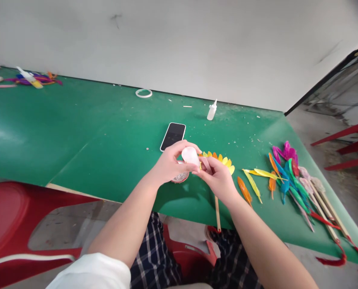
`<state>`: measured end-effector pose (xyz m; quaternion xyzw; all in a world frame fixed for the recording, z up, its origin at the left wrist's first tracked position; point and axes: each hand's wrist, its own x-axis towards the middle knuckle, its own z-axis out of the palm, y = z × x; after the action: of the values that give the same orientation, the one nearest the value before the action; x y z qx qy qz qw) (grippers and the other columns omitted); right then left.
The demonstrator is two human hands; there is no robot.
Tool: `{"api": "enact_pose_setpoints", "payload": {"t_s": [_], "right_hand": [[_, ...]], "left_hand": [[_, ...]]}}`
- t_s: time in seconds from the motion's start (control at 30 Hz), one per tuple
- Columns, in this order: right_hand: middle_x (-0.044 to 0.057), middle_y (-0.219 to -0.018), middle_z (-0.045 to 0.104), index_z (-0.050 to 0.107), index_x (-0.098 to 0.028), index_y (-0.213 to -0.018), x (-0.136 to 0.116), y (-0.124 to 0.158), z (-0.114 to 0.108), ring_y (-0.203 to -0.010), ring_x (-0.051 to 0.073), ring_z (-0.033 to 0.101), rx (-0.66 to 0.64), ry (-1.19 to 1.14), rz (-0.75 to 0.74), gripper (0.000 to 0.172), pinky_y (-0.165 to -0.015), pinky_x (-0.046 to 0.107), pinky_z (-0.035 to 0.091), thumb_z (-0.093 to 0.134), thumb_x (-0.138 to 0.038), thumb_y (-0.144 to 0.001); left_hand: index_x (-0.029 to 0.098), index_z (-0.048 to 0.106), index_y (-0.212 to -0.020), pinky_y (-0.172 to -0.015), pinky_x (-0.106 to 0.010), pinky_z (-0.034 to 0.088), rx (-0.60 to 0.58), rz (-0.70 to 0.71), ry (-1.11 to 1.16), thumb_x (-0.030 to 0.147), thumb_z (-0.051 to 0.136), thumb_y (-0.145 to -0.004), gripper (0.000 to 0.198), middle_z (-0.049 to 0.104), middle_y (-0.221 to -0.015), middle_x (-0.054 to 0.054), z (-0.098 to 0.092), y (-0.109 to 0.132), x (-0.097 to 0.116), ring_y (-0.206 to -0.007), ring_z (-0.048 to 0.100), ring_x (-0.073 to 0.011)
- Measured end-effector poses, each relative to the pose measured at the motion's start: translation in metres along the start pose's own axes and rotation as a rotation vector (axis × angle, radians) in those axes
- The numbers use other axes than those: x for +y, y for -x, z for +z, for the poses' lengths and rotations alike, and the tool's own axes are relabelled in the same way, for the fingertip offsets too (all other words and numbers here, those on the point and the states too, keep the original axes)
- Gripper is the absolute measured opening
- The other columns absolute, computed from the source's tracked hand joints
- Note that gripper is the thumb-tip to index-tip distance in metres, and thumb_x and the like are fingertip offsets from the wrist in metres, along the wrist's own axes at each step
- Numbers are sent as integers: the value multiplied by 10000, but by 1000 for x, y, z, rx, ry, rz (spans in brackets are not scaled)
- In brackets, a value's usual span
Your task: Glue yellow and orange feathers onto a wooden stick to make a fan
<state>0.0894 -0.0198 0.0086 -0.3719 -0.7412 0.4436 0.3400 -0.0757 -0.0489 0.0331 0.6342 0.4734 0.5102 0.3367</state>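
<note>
My left hand [167, 164] is closed around a small white round piece [190, 155], held above the table. Close beside it on the right, my right hand [219, 176] pinches a thin pinkish strip [207, 164] near the white piece. Partly hidden under my left hand is a round container [180, 176] with small silvery bits inside. Behind my right hand lies a fan of yellow and orange feathers [227, 162], its wooden handle [217, 212] pointing toward me. A phone [173, 135] with a dark screen lies just beyond my left hand.
Loose feathers [252, 184] and colourful feather bunches [287, 176] lie right on the green table [106, 128], near wooden sticks [326, 204] with red tassels. A small white bottle [211, 110] and a white ring [143, 93] are near the wall. Another bottle [30, 77] lies far left.
</note>
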Motion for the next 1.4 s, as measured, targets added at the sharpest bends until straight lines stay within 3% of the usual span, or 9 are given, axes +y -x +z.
{"api": "enact_pose_setpoints", "payload": {"t_s": [0.2,0.43,0.53,0.63,0.73,0.87,1.17,1.4], "right_hand": [[-61,-555,294,400,-188,-598,-2,-1,4,-520,76,259,24,36,-9,252,-476,221,236,586,-306,-720],[-54,-564,311,464,-181,-629,3,-4,0,-518,79,280,12,94,-30,210,-468,217,258,564,-335,-730],[-33,-588,407,566,-187,-760,-1,-3,-9,-530,90,354,95,51,-50,149,-499,226,322,538,-333,-772],[-13,-619,486,605,-220,-965,-9,3,-16,-534,107,403,249,22,-92,210,-511,247,359,484,-313,-820],[-22,-614,493,592,-250,-1077,-16,9,-18,-493,94,391,221,123,-198,277,-472,237,349,481,-255,-822],[-21,-616,512,610,-233,-1064,-18,10,-16,-530,90,436,92,273,-312,282,-501,223,374,502,-198,-806],[-16,-616,503,654,-227,-972,-16,7,-15,-527,94,425,171,305,-274,217,-506,233,365,498,-226,-821],[12,-719,562,643,-216,-936,-14,5,-20,-665,113,522,214,169,-203,228,-611,251,412,432,-267,-868]], "left_hand": [[244,625,-993,-664,-274,399,-47,128,-296,436,700,-628,419,473,-751,3,4,1,4,-714,472,-141],[189,620,-952,-708,-303,385,-50,268,-618,414,592,-750,304,467,-742,-16,4,2,10,-750,445,-161],[176,611,-947,-711,-314,372,-27,291,-703,397,574,-766,288,484,-751,-24,3,2,9,-749,442,-166],[168,603,-891,-691,-316,360,-23,288,-781,383,550,-778,249,486,-746,-27,3,1,6,-738,441,-170],[169,590,-881,-678,-319,351,-49,313,-862,367,529,-787,228,476,-741,-27,4,0,3,-729,437,-174],[162,578,-869,-678,-326,348,-69,355,-963,379,523,-783,240,458,-734,-28,4,0,0,-717,426,-178],[187,591,-816,-674,-322,338,-33,342,-1022,322,542,-760,154,446,-733,-25,4,-1,-5,-701,410,-170],[216,613,-859,-689,-332,325,48,392,-1090,275,571,-734,145,466,-734,-22,-1,-2,-11,-716,415,-176]]}}
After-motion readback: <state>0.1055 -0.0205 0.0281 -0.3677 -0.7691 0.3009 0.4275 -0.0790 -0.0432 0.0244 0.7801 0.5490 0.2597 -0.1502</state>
